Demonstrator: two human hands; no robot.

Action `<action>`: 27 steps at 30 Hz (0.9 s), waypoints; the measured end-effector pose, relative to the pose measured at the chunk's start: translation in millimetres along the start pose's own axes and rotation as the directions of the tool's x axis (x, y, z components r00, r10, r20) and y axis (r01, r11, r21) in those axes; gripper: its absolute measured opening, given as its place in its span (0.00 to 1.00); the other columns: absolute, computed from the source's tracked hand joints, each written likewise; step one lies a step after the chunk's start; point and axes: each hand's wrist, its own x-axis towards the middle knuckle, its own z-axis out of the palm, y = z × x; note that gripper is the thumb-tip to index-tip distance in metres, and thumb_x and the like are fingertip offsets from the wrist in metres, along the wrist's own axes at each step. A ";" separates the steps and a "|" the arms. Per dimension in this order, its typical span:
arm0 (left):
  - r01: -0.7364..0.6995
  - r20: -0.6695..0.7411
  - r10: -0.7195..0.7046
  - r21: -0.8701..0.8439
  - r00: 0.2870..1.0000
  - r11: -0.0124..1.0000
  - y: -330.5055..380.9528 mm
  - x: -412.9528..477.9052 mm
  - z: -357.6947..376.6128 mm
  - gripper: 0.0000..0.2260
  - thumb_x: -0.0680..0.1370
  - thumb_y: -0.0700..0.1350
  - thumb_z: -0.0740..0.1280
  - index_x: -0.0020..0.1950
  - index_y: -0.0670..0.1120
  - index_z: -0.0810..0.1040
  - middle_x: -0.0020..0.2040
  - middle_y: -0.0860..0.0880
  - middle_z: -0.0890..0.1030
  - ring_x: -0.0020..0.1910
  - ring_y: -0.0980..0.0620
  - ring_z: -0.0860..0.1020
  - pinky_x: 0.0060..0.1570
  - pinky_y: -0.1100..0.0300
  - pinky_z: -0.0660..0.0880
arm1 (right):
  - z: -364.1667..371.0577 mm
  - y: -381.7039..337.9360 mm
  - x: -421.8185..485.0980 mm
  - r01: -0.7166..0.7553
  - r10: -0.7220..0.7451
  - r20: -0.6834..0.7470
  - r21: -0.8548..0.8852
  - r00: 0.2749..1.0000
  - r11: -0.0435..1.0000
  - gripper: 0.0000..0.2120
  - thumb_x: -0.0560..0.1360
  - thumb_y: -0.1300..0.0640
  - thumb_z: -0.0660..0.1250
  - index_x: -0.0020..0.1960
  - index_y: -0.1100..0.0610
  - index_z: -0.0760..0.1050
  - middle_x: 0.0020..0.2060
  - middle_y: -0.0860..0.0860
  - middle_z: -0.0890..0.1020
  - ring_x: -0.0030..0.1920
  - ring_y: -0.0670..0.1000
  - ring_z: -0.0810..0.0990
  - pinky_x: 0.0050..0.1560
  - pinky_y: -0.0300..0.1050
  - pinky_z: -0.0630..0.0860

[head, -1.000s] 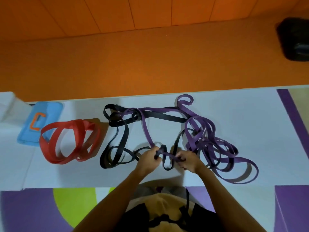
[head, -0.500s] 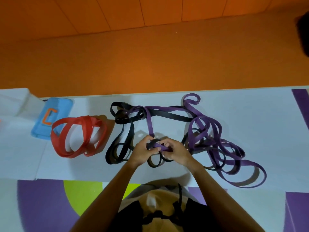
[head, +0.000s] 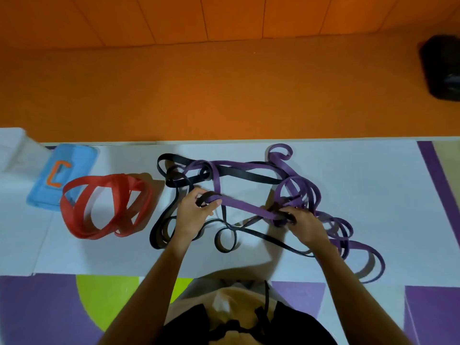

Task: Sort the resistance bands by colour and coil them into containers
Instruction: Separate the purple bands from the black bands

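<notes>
A purple resistance band [head: 245, 207] lies pulled straight, left to right, low over the white surface [head: 361, 175] between the gripping left hand [head: 194, 212] and the pinching right hand [head: 302, 224], each holding one end (black bands [head: 251, 176] snarled underneath).

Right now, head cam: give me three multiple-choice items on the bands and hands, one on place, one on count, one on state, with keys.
1. Where do the red flat rubber bands lie, against the black flat rubber bands?
A. To their left
B. To their right
C. On top of them
2. How many band colours lie on the white mat?
A. Two
B. Three
C. Four
3. The left hand is:
A. Flat on the mat
B. Holding a red band
C. Gripping a purple flat rubber band
Key: 1 A, the red loops sit apart at the left; 2 B, red, black and purple; 3 C, its fingers curl round a purple loop.
</notes>
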 end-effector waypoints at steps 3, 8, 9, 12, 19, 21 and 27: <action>0.030 0.036 -0.031 0.006 0.999 1.000 -3.5 1.7 -6.3 0.10 0.76 0.50 0.79 0.48 0.56 0.79 0.40 0.60 0.85 0.35 0.57 0.85 0.27 0.68 0.75 | -5.6 6.0 -1.8 0.006 0.006 -0.076 0.155 0.997 0.988 0.08 0.80 0.62 0.72 0.57 0.53 0.85 0.43 0.47 0.85 0.44 0.54 0.85 0.45 0.51 0.79; 0.127 0.289 -0.138 0.055 0.947 0.990 -18.8 2.8 -12.1 0.12 0.82 0.57 0.71 0.53 0.48 0.80 0.36 0.50 0.88 0.34 0.57 0.85 0.28 0.70 0.74 | -14.8 -2.6 4.6 -0.112 0.183 -0.178 0.347 0.967 0.931 0.12 0.78 0.62 0.73 0.50 0.43 0.83 0.41 0.36 0.87 0.41 0.38 0.85 0.45 0.31 0.78; 0.136 0.320 -0.149 0.063 0.935 0.989 -24.1 2.9 -12.2 0.13 0.82 0.57 0.70 0.52 0.48 0.80 0.36 0.48 0.87 0.32 0.55 0.85 0.29 0.69 0.75 | -17.2 -5.4 6.4 -0.147 0.174 -0.088 0.254 0.981 0.956 0.09 0.77 0.58 0.75 0.50 0.43 0.83 0.43 0.35 0.87 0.44 0.38 0.85 0.47 0.32 0.78; 0.140 0.438 -0.180 0.121 0.881 0.983 -41.3 2.3 -12.5 0.11 0.83 0.53 0.70 0.49 0.46 0.79 0.36 0.45 0.87 0.35 0.49 0.87 0.36 0.64 0.81 | -19.6 -20.9 8.8 -0.184 0.211 0.180 -0.153 0.961 0.971 0.18 0.74 0.33 0.72 0.56 0.43 0.84 0.51 0.41 0.85 0.57 0.49 0.81 0.62 0.53 0.80; -0.016 0.579 -0.130 0.240 0.805 0.971 -63.6 -13.8 -17.6 0.11 0.83 0.48 0.70 0.41 0.48 0.76 0.33 0.48 0.85 0.36 0.49 0.87 0.39 0.60 0.80 | 24.3 -84.0 27.8 0.042 -0.043 0.041 0.026 0.998 0.999 0.14 0.82 0.60 0.68 0.67 0.57 0.79 0.61 0.56 0.82 0.62 0.59 0.81 0.64 0.56 0.78; -0.022 0.506 -0.070 0.174 0.860 0.985 -67.4 -16.3 -20.9 0.11 0.83 0.46 0.69 0.42 0.46 0.78 0.34 0.46 0.85 0.37 0.47 0.86 0.41 0.55 0.81 | 45.2 -97.1 33.2 0.073 -0.057 0.210 -0.069 0.976 0.995 0.22 0.82 0.60 0.69 0.76 0.54 0.73 0.67 0.56 0.78 0.69 0.60 0.76 0.69 0.56 0.75; -0.010 0.326 0.110 -0.294 0.939 0.956 -62.3 -7.1 -49.7 0.05 0.83 0.42 0.71 0.49 0.48 0.85 0.36 0.49 0.84 0.38 0.52 0.83 0.47 0.60 0.81 | 79.1 -102.7 43.2 0.034 0.050 0.229 -0.348 0.972 0.937 0.23 0.84 0.58 0.64 0.78 0.49 0.70 0.72 0.52 0.75 0.70 0.60 0.78 0.67 0.58 0.77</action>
